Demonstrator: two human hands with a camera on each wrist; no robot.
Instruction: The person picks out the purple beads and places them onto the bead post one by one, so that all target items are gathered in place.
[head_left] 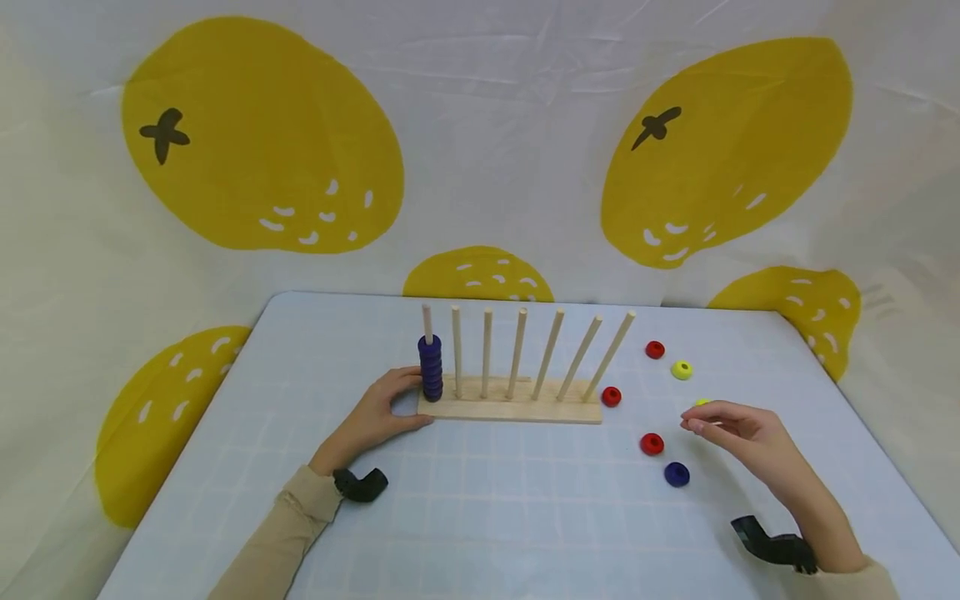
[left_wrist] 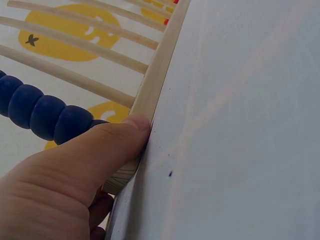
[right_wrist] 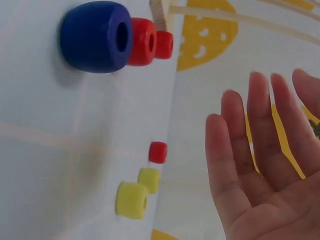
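My left hand (head_left: 380,411) holds the left end of a wooden peg stand (head_left: 517,410), thumb along the front edge and fingers behind. Several dark blue beads (head_left: 431,368) are stacked on the leftmost peg, which pokes out above them; the other upright pegs are bare. To the right of the stand my right hand (head_left: 742,429) hovers over the table. Its fingers look extended and hold nothing in the right wrist view. Below and left of it lie a loose blue bead (head_left: 677,475) and a red bead (head_left: 652,444). A yellow bead (head_left: 702,402) is partly hidden behind its fingers.
Another red bead (head_left: 611,397) sits close to the stand's right end. Farther back are a third red bead (head_left: 655,350) and a second yellow bead (head_left: 682,370). The pale table (head_left: 480,517) ends at a white curtain printed with yellow fruit.
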